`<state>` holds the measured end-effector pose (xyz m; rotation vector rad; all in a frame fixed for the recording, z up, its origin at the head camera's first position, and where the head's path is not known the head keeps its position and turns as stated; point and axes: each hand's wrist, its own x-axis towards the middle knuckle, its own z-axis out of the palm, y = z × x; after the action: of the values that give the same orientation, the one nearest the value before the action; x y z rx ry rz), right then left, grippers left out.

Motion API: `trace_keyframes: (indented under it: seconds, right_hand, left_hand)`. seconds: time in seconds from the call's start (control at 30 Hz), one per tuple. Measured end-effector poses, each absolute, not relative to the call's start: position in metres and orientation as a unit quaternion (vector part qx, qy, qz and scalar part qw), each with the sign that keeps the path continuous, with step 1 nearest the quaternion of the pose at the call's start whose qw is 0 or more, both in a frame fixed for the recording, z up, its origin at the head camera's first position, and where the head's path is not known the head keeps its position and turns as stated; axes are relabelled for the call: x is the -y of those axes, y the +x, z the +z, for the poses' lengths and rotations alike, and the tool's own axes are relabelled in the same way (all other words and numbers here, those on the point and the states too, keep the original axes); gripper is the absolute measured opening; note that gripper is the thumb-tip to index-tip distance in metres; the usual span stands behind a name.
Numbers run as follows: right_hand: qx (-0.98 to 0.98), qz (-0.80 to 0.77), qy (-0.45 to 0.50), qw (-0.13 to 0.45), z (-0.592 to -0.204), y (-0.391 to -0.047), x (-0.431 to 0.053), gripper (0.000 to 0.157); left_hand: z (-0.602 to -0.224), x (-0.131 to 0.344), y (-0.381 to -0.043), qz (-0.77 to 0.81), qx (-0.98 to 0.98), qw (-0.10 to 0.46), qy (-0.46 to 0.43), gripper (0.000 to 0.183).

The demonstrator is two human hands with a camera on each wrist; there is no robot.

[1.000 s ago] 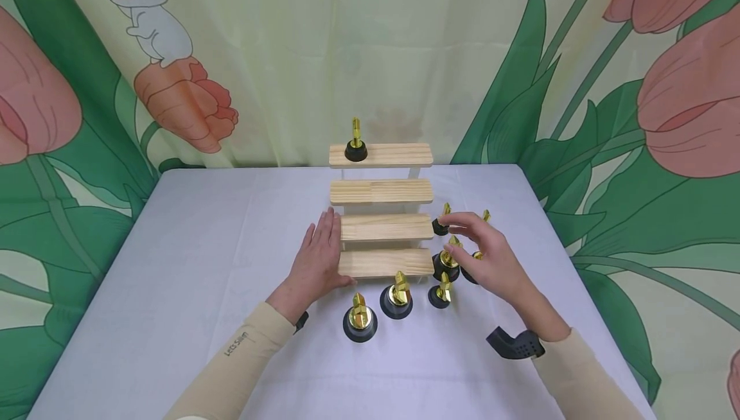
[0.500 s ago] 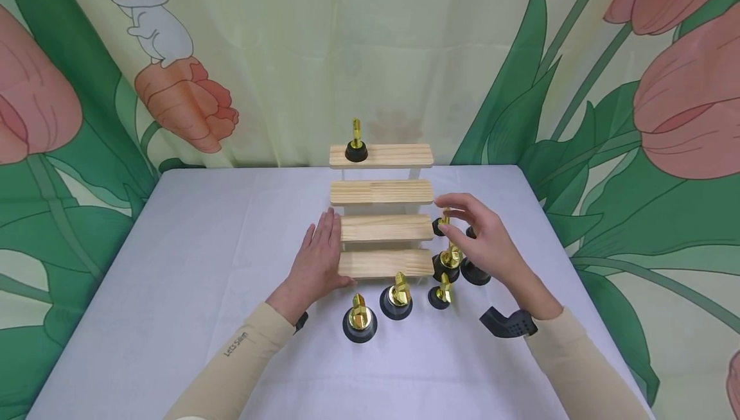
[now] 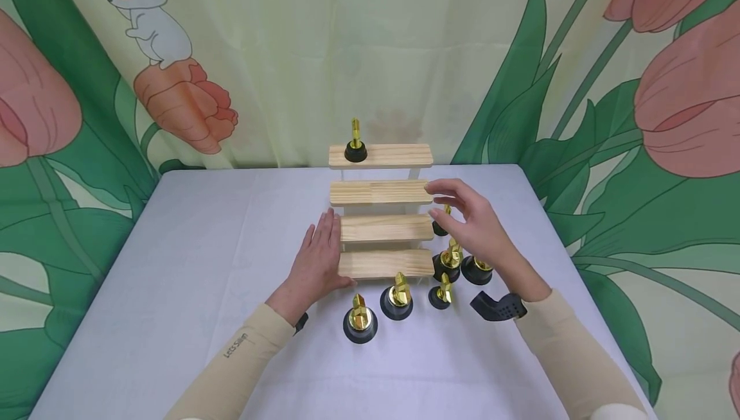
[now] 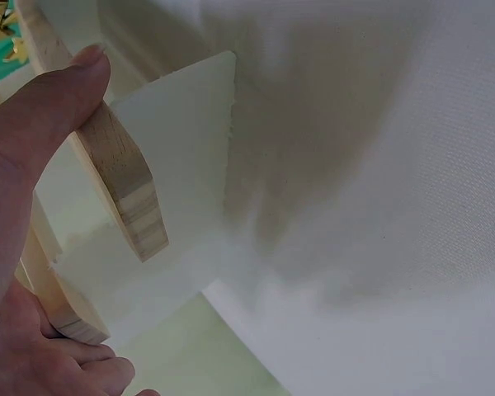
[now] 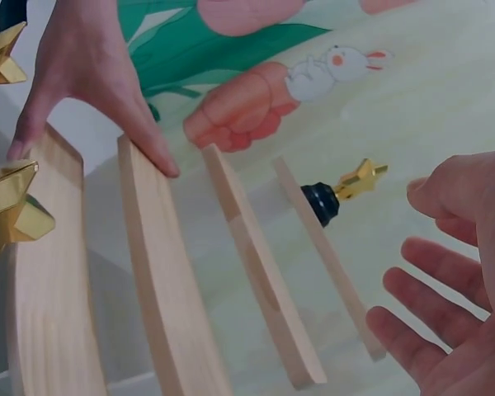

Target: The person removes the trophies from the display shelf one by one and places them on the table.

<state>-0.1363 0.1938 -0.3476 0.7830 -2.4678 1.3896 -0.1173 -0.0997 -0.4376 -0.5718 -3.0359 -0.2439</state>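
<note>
A wooden step rack (image 3: 386,262) of stacked boards on clear panels stands mid-table. On its top board, toward the left end, a gold star trophy (image 3: 355,145) with a black base sits upright. My left hand (image 3: 315,259) rests along the rack's left side with fingers straight; in the left wrist view its thumb (image 4: 82,78) lies on a board. My right hand (image 3: 476,221), holding nothing, hovers by the right end of the second board from the top, fingers loosely bent. Beneath it, a small trophy (image 3: 441,227) is partly hidden.
More star trophies stand on the white tablecloth: one (image 3: 360,322) and another (image 3: 396,301) before the rack, a smaller one (image 3: 440,293) at its front right corner, and others (image 3: 476,271) along its right side. A printed curtain (image 3: 277,86) hangs behind the table.
My right hand has moved away from me and slightly left, from over the trophies to beside the rack's second board from the top. My left hand and the trophies have stayed in place.
</note>
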Motion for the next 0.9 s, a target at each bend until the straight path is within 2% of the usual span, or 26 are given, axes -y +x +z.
trace_keyframes:
  seconds: [0.9]
  right_hand:
    - [0.826,0.483,0.27,0.104,-0.332,-0.168,-0.169,0.038]
  left_hand:
    - [-0.439,0.101,-0.119,-0.078,0.98,0.02,-0.181,0.14]
